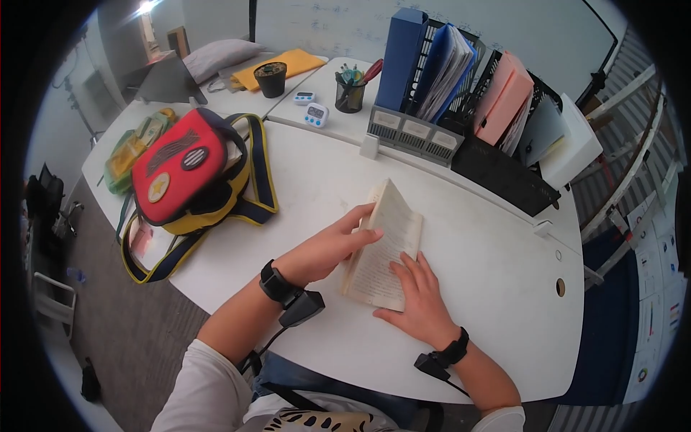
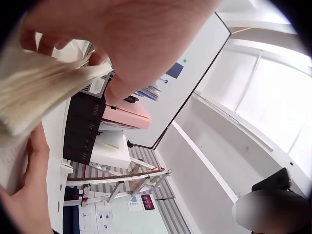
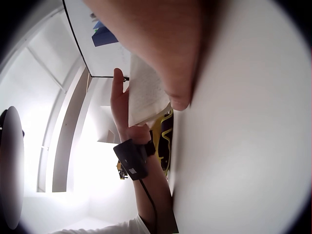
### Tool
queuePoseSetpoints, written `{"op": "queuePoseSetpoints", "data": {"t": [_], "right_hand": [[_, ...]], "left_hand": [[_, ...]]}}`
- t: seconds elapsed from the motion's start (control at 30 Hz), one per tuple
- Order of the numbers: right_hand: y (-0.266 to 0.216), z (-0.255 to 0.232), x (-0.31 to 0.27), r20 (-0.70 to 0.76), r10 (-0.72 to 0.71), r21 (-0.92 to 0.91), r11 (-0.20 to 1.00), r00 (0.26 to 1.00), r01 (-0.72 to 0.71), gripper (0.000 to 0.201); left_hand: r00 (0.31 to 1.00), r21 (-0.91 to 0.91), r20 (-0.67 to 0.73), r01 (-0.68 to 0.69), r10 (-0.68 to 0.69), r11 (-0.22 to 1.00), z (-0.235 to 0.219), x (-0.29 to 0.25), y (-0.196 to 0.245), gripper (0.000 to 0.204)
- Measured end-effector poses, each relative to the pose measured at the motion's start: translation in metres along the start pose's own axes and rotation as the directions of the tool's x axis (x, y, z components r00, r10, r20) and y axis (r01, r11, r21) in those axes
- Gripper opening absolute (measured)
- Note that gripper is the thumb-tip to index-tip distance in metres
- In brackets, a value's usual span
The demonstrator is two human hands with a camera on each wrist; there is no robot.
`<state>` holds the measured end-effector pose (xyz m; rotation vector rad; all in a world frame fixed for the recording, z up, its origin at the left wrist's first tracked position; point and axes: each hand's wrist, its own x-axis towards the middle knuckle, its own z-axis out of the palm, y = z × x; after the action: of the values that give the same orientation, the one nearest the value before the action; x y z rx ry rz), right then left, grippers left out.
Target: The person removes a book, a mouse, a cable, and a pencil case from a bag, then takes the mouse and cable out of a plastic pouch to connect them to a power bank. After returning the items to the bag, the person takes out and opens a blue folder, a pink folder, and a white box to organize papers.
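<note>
An open paperback book [image 1: 381, 252] with yellowed printed pages stands partly raised on the white table. My left hand [image 1: 327, 248] grips its left part, the thumb over the page edge and the fingers behind. In the left wrist view the book's thick page block [image 2: 39, 92] shows under that hand, with loose leaves by the thumb. My right hand [image 1: 421, 302] rests on the lower right page, fingers [image 1: 409, 272] spread and fairly straight. The right wrist view shows the book [image 3: 146, 92] upright beyond the right hand, its thumb low near the tabletop.
A red, navy and yellow bag [image 1: 183, 169] lies at the left of the table [image 1: 497, 288]. Along the back stand file holders with folders [image 1: 504, 101], a pen cup [image 1: 350, 95], two small timers [image 1: 315, 115] and a potted plant [image 1: 271, 79].
</note>
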<state>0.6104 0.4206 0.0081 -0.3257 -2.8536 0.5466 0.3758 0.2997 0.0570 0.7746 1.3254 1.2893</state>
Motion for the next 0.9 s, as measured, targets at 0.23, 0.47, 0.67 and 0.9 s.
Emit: {"op": "queuePoseSetpoints", "data": {"t": [0.23, 0.47, 0.67, 0.9], "right_hand": [[-0.008, 0.004, 0.005, -0.122, 0.075, 0.187, 0.981, 0.99, -0.051, 0.114], [0.021, 0.01, 0.001, -0.351, 0.244, 0.535, 0.845, 0.904, -0.02, 0.052], [0.07, -0.024, 0.005, -0.054, 0.548, 0.94, 0.311, 0.835, -0.143, 0.035], [0.045, -0.068, 0.035, 0.424, 0.358, 0.803, 0.276, 0.832, -0.528, 0.039]], "left_hand": [[0.985, -0.198, 0.073, -0.142, 0.159, 0.97, 0.011, -0.01, 0.013, 0.077], [0.886, -0.181, 0.347, -0.26, 0.309, 0.948, 0.02, -0.019, 0.016, 0.081], [0.692, 0.965, -0.1, -0.108, 0.715, 0.24, -0.048, -0.083, 0.027, 0.076], [0.625, 0.882, -0.373, 0.469, 0.685, 0.052, -0.178, -0.183, 0.065, 0.043]]}}
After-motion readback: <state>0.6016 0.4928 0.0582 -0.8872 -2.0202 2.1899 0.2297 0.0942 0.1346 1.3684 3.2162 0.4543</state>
